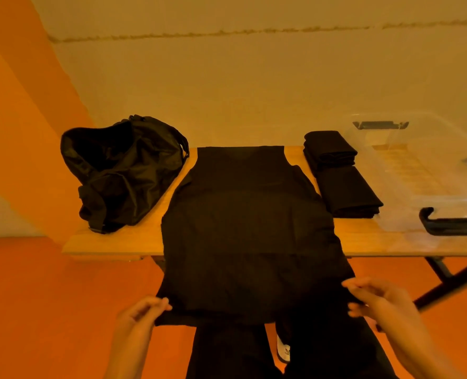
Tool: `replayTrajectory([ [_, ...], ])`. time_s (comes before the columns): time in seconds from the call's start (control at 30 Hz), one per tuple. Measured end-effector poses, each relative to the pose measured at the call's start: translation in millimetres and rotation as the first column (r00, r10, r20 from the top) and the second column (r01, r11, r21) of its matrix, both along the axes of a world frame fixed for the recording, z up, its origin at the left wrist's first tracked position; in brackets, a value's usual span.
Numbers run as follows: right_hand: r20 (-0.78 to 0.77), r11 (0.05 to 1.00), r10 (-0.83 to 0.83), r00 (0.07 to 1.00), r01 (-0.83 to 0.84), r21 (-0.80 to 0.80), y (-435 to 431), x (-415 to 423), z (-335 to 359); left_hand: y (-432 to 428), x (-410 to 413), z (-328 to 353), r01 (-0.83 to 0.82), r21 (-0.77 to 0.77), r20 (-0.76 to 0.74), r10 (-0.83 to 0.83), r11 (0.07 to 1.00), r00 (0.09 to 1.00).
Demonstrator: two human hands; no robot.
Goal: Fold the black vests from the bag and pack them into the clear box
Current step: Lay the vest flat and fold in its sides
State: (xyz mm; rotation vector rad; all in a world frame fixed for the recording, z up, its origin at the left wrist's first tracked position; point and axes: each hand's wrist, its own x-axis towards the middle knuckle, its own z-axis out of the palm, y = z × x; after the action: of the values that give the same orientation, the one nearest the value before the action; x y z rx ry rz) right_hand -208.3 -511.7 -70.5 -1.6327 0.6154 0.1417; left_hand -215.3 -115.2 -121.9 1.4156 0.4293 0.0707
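Note:
A black vest (pixel 248 228) lies spread flat on the wooden table (pixel 112 242), its lower part hanging over the near edge. My left hand (pixel 142 310) pinches the vest's bottom left corner. My right hand (pixel 374 299) pinches the bottom right corner. The black bag (pixel 123 170) sits slumped and open at the table's left end. Two folded black vests (pixel 341 173) lie one behind the other to the right of the spread vest. The clear box (pixel 429 170) with dark handles stands at the table's right end, beside the folded vests.
A pale wall stands right behind the table. The floor is orange on the left and below. Dark metal table legs (pixel 445 280) slant down at the right. My dark trouser legs and a shoe (pixel 284 348) show below the vest.

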Motion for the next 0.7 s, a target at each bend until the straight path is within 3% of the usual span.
replayTrajectory([
  [0.1,-0.05,0.998,-0.034,0.998,0.031,-0.045,-6,4,-10,-2,-3,-1,-0.002,-0.032,-0.008,0.002,0.999,1.0],
  [0.27,-0.136,0.999,0.042,0.99,-0.039,0.026,-19,-3,-14,13,-9,2,-0.05,-0.027,0.1,0.052,0.998,0.994],
  [0.37,-0.16,0.995,0.091,0.983,-0.084,0.049,-25,-9,-18,23,-21,-3,0.054,0.157,0.094,-0.07,0.986,0.993],
  [0.5,-0.092,0.939,0.337,0.937,-0.342,-0.045,-31,-21,-6,37,-39,-12,0.248,0.337,0.06,-0.284,0.908,0.957],
  [0.57,-0.017,0.877,0.45,0.893,-0.446,-0.179,-35,-27,-3,45,-41,-12,0.261,0.511,0.067,-0.341,0.819,0.938],
  [0.6,0.039,0.819,0.502,0.864,-0.461,-0.342,-34,-30,-1,50,-41,-12,0.239,0.589,0.074,-0.346,0.772,0.935],
  [0.7,0.07,0.54,0.648,0.758,-0.393,-0.744,-47,-35,-16,58,-43,-9,0.155,0.739,0.132,-0.366,0.656,0.921],
])
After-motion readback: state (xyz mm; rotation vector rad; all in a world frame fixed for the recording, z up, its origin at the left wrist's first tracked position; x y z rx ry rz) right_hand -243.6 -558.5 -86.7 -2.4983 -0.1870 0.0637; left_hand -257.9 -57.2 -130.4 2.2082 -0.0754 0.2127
